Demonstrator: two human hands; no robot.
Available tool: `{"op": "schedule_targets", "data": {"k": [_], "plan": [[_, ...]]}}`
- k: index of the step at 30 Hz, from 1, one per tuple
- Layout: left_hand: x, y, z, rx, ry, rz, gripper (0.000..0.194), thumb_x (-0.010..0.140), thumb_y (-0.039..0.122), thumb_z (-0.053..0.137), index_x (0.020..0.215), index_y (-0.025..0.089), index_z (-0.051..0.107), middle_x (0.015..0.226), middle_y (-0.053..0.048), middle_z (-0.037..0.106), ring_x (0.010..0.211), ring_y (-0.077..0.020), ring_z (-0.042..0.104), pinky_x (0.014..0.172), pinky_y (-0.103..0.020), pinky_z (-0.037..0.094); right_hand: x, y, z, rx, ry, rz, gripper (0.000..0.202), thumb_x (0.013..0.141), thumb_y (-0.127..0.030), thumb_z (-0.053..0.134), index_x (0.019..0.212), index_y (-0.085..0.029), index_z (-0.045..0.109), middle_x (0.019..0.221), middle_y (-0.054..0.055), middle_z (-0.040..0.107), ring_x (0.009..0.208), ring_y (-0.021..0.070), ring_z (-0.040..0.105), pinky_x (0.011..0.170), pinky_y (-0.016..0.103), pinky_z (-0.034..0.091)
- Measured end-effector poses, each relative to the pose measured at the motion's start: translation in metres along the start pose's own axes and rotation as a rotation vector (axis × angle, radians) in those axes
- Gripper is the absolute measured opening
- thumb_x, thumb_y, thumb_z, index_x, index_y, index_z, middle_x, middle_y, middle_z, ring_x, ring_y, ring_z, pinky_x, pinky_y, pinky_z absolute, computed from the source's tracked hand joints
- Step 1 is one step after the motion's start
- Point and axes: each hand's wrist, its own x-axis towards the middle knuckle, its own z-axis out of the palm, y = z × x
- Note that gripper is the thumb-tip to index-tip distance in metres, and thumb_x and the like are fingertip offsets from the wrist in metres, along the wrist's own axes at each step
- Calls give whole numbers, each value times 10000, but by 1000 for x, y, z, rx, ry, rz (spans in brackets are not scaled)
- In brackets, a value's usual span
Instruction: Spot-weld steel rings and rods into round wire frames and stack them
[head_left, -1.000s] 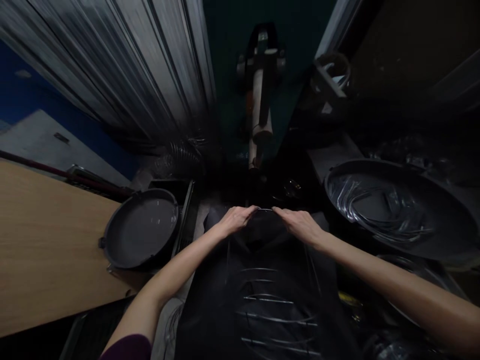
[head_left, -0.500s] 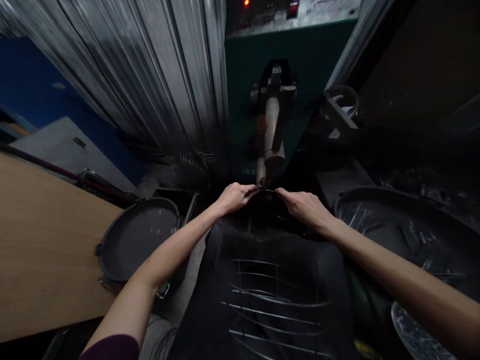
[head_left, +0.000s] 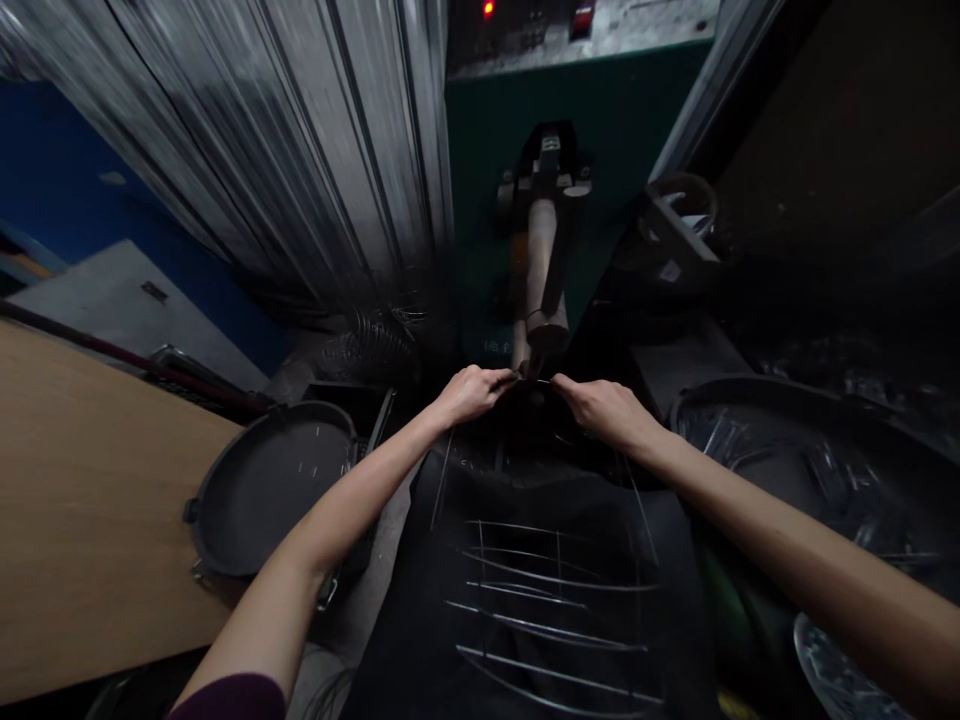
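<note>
My left hand (head_left: 474,393) and my right hand (head_left: 604,408) each pinch one end of a thin metal wire (head_left: 536,380). The short span between them sits at the lower tip of the spot welder's pale electrode arms (head_left: 545,270); whether it touches the tip is too dark to tell. Below my hands, a wire rack (head_left: 555,630) of several thin bars lies over the dark apron (head_left: 397,640) on my lap. Thin side wires run from the rack up toward both hands, but whether they join the held wire is hidden in shadow.
The green machine body (head_left: 637,110) stands ahead with a red light. A round dark tray (head_left: 270,490) is at left beside a wooden board (head_left: 97,500). At right a large round tray (head_left: 772,440) holds loose metal pieces; a clear bag (head_left: 832,660) sits below it.
Both hands keep their pinch at the same spot by the electrodes. The rack's bars on my lap have shifted slightly, and the side wires show more clearly. The view has tilted a little.
</note>
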Motion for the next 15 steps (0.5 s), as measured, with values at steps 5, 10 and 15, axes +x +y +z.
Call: {"op": "schedule_targets", "data": {"k": [5,10,15], "plan": [[-4,0,-2,-16,4,-12,344,924,385,400,1102,224,646,892,-30,711,751,-148,637,674,-212,420,1,3,6,84,51,18,330,958,-326,284,1183,-245,510,838,76,675,687,207,627,511,252,285],[-10,-3,-8,5,8,-39,331,928,360,393,1027,195,662,784,-24,687,687,-132,601,648,-206,397,1,-3,3,88,37,39,299,964,-326,299,1099,-211,539,843,87,671,719,203,632,527,248,289],[-11,-5,-6,-7,20,-32,332,925,359,390,1008,192,665,742,-20,674,636,-121,579,616,-200,380,1,-6,1,96,43,44,313,977,-341,283,1039,-194,552,835,96,666,718,208,631,532,256,290]]}}
